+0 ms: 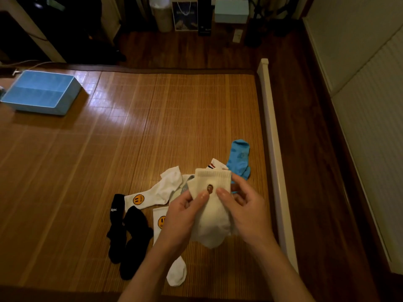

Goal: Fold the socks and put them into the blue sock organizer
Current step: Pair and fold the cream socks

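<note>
A cream sock with a small brown emblem is lifted above the bamboo mat, cuff pointing away from me. My left hand grips its left side and my right hand grips its right side, both thumbs on top near the emblem. Under and around it lie loose socks: a white sock with a yellow smiley, a second smiley sock, two black socks, a blue sock and a striped-cuff white sock. The blue sock organizer sits far left on the mat, open, with nothing visible inside.
The bamboo mat covers a bed edged by a white rail on the right. Beyond it lies dark wooden floor with boxes, a bag and a light blue box along the far wall.
</note>
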Available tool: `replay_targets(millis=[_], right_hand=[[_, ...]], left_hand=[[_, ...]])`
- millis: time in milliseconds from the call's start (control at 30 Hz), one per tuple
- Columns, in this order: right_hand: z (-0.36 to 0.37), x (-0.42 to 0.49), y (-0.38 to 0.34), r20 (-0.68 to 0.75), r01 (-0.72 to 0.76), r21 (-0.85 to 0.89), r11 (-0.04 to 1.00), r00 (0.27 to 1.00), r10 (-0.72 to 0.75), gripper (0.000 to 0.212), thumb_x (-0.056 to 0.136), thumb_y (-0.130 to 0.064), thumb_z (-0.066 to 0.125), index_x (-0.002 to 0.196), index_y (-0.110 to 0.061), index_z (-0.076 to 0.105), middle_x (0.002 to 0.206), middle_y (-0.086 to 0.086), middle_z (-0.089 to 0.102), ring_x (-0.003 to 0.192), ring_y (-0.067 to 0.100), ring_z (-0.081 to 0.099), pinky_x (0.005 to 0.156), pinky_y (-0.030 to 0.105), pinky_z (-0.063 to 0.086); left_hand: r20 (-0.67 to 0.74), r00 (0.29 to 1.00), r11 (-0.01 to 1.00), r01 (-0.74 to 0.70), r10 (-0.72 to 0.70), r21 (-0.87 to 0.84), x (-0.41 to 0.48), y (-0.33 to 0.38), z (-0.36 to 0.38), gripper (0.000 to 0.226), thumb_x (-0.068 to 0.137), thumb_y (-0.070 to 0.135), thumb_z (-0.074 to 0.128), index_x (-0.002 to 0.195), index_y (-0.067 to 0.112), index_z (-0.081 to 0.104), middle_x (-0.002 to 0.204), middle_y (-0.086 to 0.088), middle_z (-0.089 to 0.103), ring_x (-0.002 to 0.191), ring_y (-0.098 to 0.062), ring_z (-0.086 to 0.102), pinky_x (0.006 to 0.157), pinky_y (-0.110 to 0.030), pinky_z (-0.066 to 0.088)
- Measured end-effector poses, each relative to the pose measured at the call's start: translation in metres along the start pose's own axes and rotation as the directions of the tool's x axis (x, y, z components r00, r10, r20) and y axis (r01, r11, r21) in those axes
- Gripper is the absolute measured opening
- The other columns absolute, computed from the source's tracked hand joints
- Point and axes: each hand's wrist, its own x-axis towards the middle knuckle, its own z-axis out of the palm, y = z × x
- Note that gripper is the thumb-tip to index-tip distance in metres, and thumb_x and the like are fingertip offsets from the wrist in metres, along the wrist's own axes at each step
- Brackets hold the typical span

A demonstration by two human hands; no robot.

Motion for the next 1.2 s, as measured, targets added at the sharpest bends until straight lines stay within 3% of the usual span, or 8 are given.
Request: replay_targets(millis=[67,200,333,433,567,833,1000,1200], right_hand=[[0.001,-0.002,0.001,-0.006,0.035,0.002,0.999,0.999,-0.035,0.043,0.09,-0.025,0.071,0.131,-0.037,0.063,0.123,-0.015,0.07,0.11,0.008,0.069,0.085,0.03,0.061],[0.001,-0.005,0.001,-0.042,0.046,-0.148,0.988,0.998,-0.053,0.025,0.083,-0.039,0.072,0.108,-0.034,0.07,0.104,-0.014,0.074,0.098,0.008,0.071,0.076,0.03,0.063],[-0.002,-0.006,-0.004,0.067,0.029,-0.109,0.994,0.997,-0.022,0.023,0.081,-0.043,0.069,0.102,-0.033,0.07,0.103,-0.012,0.075,0.097,0.008,0.072,0.083,0.037,0.063],[-0.018,-0.006,-0.008,-0.048,0.04,-0.013,0.999,0.998,-0.041,0.031,0.082,-0.047,0.064,0.11,-0.034,0.069,0.11,-0.009,0.075,0.105,0.011,0.071,0.083,0.031,0.061],[-0.04,-0.009,-0.012,-0.149,0.097,0.027,0.995,0.985,-0.092,0.032,0.086,-0.045,0.062,0.117,-0.035,0.065,0.113,-0.009,0.074,0.105,0.009,0.071,0.078,0.024,0.061],[-0.051,-0.017,-0.021,-0.234,0.157,-0.152,0.976,0.954,-0.19,0.024,0.085,-0.053,0.06,0.107,-0.046,0.063,0.11,-0.016,0.07,0.101,0.004,0.069,0.073,0.028,0.059],[-0.049,-0.02,-0.023,-0.217,0.173,-0.191,0.966,0.953,-0.214,0.025,0.086,-0.048,0.061,0.109,-0.037,0.063,0.105,-0.016,0.074,0.095,0.003,0.072,0.067,0.025,0.061],[-0.046,-0.011,-0.017,-0.215,0.092,-0.128,0.988,0.969,-0.118,0.018,0.095,-0.031,0.064,0.113,-0.035,0.062,0.101,-0.013,0.076,0.091,0.008,0.076,0.066,0.025,0.062]], left_hand=[[0.004,0.999,0.999,0.032,-0.031,-0.029,0.0,0.001,0.002,0.034,0.097,0.04,0.061,0.119,0.018,0.075,0.12,-0.015,0.075,0.114,-0.034,0.071,0.099,-0.053,0.056],[0.007,0.986,0.954,0.163,-0.166,-0.25,-0.004,0.005,0.006,0.047,0.106,0.042,0.042,0.129,0.012,0.069,0.127,-0.019,0.071,0.119,-0.035,0.069,0.098,-0.051,0.058],[0.053,0.961,0.853,0.267,-0.273,-0.448,-0.01,0.01,0.007,0.041,0.103,0.023,0.049,0.132,-0.001,0.064,0.124,-0.025,0.071,0.107,-0.035,0.073,0.082,-0.045,0.063],[-0.086,0.951,0.815,0.205,-0.297,-0.542,-0.007,0.01,-0.002,0.036,0.104,0.022,0.05,0.133,0.003,0.062,0.118,-0.018,0.075,0.101,-0.027,0.076,0.072,-0.04,0.064],[-0.215,0.936,0.845,0.132,-0.278,-0.519,-0.004,0.012,-0.016,0.038,0.105,0.025,0.052,0.139,0.009,0.058,0.12,-0.011,0.076,0.106,-0.022,0.075,0.073,-0.039,0.062],[-0.229,0.947,0.861,0.084,-0.225,-0.502,-0.006,0.019,-0.023,0.031,0.106,0.027,0.05,0.132,0.012,0.059,0.113,-0.009,0.078,0.095,-0.021,0.078,0.062,-0.037,0.063],[-0.217,0.961,0.896,0.058,-0.169,-0.44,-0.009,0.026,-0.02,0.039,0.108,0.03,0.046,0.14,0.009,0.055,0.127,-0.011,0.073,0.115,-0.022,0.07,0.07,-0.031,0.063],[-0.192,0.977,0.941,0.022,-0.092,-0.339,-0.008,0.029,-0.017,0.032,0.108,0.032,0.045,0.129,0.013,0.061,0.12,-0.011,0.075,0.101,-0.019,0.076,0.084,-0.045,0.063]])
